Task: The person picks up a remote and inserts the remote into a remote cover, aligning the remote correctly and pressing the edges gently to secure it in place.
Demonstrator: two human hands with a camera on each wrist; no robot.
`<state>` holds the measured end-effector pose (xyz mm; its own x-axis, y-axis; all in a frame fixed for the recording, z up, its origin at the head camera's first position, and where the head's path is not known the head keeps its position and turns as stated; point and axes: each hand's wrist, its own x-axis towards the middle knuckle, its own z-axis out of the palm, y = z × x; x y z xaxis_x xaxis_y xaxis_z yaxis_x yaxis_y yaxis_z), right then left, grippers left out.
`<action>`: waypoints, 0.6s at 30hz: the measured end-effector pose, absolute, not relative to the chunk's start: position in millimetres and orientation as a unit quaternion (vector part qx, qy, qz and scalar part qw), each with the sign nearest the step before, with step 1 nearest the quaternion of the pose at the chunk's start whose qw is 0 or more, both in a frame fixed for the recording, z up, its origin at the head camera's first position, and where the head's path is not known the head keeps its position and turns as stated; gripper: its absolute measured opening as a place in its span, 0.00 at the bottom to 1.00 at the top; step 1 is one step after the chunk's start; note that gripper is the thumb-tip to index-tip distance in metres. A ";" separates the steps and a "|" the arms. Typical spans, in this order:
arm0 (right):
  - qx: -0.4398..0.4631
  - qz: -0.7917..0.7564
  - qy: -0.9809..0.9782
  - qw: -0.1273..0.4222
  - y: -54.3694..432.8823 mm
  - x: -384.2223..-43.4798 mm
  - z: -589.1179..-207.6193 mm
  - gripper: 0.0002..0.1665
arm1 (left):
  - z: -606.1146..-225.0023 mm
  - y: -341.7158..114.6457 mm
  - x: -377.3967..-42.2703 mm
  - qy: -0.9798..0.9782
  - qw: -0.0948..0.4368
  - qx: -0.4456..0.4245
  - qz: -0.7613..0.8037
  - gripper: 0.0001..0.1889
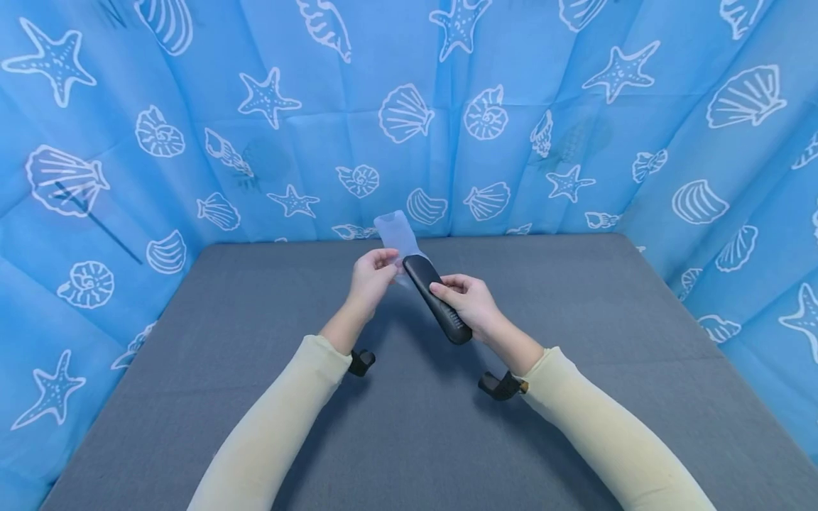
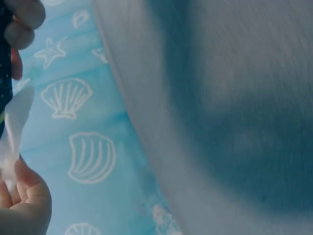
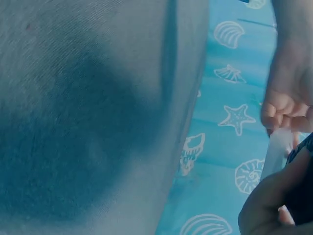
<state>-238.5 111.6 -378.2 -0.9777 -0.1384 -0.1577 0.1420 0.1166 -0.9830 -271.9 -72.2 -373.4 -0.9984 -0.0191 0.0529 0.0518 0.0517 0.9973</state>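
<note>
A long black remote control point(image 1: 429, 291) with rounded ends slants above the table, its ridged end toward me. My right hand point(image 1: 471, 304) grips it from the side, thumb over the upper face. Small pale marks show on its other face in the left wrist view. At its far end a translucent plastic sleeve point(image 1: 396, 233) sticks out beyond it. My left hand point(image 1: 372, 281) pinches the sleeve beside that end. In the right wrist view the fingers point(image 3: 281, 110) of the left hand close on the sleeve's edge point(image 3: 279, 147), next to the remote.
A grey cloth-covered table point(image 1: 409, 440) lies under both hands. Blue curtains point(image 1: 358, 142) with white shells and starfish hang along its back and sides. Each wrist carries a black strap mount point(image 1: 501, 387) that hangs over the table.
</note>
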 end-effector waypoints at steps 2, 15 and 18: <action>-0.011 -0.633 0.771 0.075 110.7 -238.5 -379.7 0.25 | -372.0 -72.7 -270.7 -0.744 0.032 -0.022 -0.667 0.15; -0.117 -0.534 0.838 -0.009 118.6 -242.7 -394.2 0.22 | -370.2 -80.6 -265.2 -0.813 0.064 -0.118 -0.566 0.16; -0.119 -0.551 0.826 0.006 119.6 -240.0 -390.8 0.23 | -374.7 -81.7 -266.7 -0.769 0.059 -0.133 -0.623 0.21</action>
